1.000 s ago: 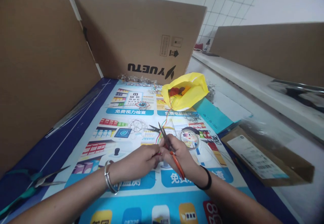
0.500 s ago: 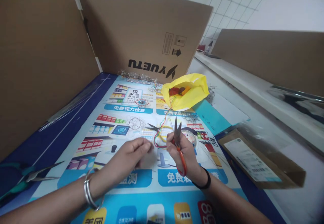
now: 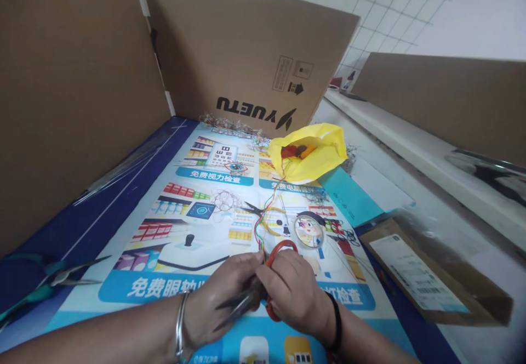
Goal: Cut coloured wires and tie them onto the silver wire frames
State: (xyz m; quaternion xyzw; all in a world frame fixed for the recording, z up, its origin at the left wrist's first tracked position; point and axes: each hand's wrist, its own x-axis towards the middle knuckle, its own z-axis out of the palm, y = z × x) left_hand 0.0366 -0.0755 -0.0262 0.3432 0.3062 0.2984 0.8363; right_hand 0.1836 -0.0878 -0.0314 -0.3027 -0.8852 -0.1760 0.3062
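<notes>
My left hand [image 3: 228, 293] is closed, its thumb and fingers pinching colored threads [image 3: 258, 232]. The red, green and pale strands run back to a yellow bag [image 3: 316, 173] with red and orange bundles in its mouth. My right hand [image 3: 298, 284] grips orange-handled scissors [image 3: 280, 248], their dark blades turned back toward my left wrist. Both hands meet at the thread ends, and the fingertips partly hide one another. Just beyond lies a second pair of scissors [image 3: 253, 209] with yellow handles and dark blades.
Teal-handled pliers [image 3: 61, 277] lie at the left edge. A clear tape roll [image 3: 308, 231] and black wire loops [image 3: 343, 233] are on the printed sheet. Tangled wire [image 3: 226, 200] lies farther back. Cardboard panels [image 3: 246, 51] stand behind; a brown packet [image 3: 435, 276] is at right.
My hands have come together nearer to me. The left now pinches the threads, drawn toward me, and the scissors in my right hand have swung from pointing away to pointing back left.
</notes>
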